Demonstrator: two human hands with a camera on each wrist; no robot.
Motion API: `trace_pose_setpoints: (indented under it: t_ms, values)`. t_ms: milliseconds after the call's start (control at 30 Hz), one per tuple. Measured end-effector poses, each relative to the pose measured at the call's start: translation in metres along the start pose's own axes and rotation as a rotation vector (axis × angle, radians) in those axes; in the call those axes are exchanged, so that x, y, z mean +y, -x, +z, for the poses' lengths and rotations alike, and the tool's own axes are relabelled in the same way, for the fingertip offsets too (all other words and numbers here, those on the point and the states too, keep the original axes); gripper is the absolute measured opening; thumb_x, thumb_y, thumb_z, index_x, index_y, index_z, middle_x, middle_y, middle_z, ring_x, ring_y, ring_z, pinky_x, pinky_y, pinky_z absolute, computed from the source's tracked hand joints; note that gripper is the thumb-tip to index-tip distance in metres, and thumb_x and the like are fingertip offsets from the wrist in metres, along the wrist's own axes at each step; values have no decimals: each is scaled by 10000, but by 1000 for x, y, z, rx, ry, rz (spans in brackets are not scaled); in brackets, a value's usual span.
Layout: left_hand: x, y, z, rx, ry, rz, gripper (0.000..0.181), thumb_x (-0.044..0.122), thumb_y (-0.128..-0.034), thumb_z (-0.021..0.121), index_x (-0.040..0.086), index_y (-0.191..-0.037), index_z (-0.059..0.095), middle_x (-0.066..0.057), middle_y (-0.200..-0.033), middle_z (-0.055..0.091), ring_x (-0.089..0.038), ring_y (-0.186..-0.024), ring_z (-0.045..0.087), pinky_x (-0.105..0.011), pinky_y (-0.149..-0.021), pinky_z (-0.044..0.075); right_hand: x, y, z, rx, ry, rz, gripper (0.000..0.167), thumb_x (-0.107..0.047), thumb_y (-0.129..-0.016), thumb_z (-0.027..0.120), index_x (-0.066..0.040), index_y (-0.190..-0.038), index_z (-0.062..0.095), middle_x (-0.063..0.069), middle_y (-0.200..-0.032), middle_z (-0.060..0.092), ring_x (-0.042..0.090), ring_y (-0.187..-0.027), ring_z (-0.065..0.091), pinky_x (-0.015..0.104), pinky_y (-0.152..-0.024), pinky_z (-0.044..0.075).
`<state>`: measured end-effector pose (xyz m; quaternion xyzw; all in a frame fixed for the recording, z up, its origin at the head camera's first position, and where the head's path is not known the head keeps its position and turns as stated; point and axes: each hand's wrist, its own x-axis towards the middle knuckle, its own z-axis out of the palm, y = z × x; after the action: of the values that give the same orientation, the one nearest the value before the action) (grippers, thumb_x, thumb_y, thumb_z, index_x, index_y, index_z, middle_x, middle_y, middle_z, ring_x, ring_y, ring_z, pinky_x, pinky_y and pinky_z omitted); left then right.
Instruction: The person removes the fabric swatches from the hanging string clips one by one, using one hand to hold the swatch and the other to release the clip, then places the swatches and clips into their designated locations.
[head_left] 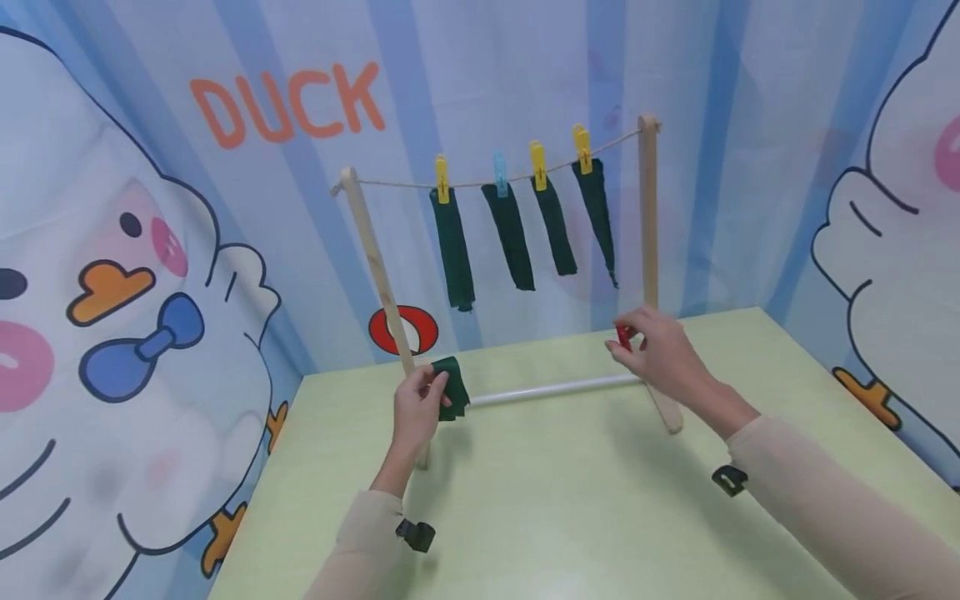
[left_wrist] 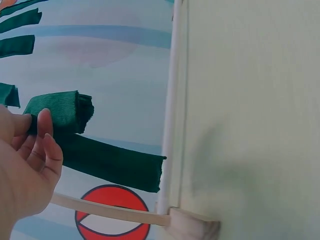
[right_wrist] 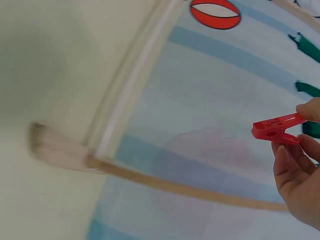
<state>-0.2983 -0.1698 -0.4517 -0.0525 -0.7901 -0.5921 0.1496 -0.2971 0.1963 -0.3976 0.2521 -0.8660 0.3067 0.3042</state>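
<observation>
My left hand (head_left: pixel 415 410) pinches a folded dark green cloth (head_left: pixel 453 390) in front of the rack's left post. The left wrist view shows this ribbed green cloth (left_wrist: pixel 59 111) between thumb and fingers. Near the right post, my right hand (head_left: pixel 663 354) pinches a red clothespin (right_wrist: pixel 276 128) by its handle ends; the clothespin tip points away from the palm. Above both hands runs a string (head_left: pixel 397 183) with several dark green cloth strips (head_left: pixel 453 250) hanging from it. Yellow clothespins (head_left: pixel 538 165) and one light blue clothespin (head_left: pixel 500 173) clip the strips to the string.
The rack has a left wooden post (head_left: pixel 375 258), a right wooden post (head_left: pixel 648 225) and a white bar (head_left: pixel 555 388) low between them. It stands on a pale yellow-green table (head_left: pixel 555 500). A striped curtain (head_left: pixel 510 75) with duck pictures stands behind.
</observation>
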Motion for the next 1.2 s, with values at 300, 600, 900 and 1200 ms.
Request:
trace_pose_setpoints:
  t_ms: [300, 600, 900, 1200]
  values:
    - [-29, 20, 4, -37, -47, -44, 167, 176, -1010, 618, 17, -1060, 638, -145, -1058, 626, -178, -738, 619, -263, -690, 531, 41, 65, 0, -222, 42, 317, 282, -85, -896, 710, 117, -1087, 665, 132, -848, 654, 262, -748, 639, 421, -628, 535]
    - [-52, 37, 10, -45, -169, -10, 139, 132, -971, 656, -6, -956, 660, -224, -1333, 593, -257, -933, 600, -331, -767, 507, 53, 101, 2, -462, 84, 563, 456, -136, -933, 662, 202, -1211, 534, 54, -664, 592, 135, -495, 533, 317, -485, 430]
    - [-60, 46, 10, -92, -222, -112, 236, 233, -1000, 622, 58, -879, 722, -36, -831, 641, -169, -786, 569, -305, -655, 476, 59, 109, 4, -533, 134, 621, 345, -62, -866, 630, 180, -1108, 583, 151, -806, 631, 188, -592, 538, 322, -510, 463]
    - [-62, 52, -2, -215, -374, -245, 165, 113, -957, 640, -32, -942, 719, -52, -779, 628, -151, -668, 553, -289, -583, 469, 61, 112, 7, -558, 124, 609, 297, -30, -855, 654, 182, -1053, 595, 188, -837, 645, 197, -638, 553, 349, -571, 500]
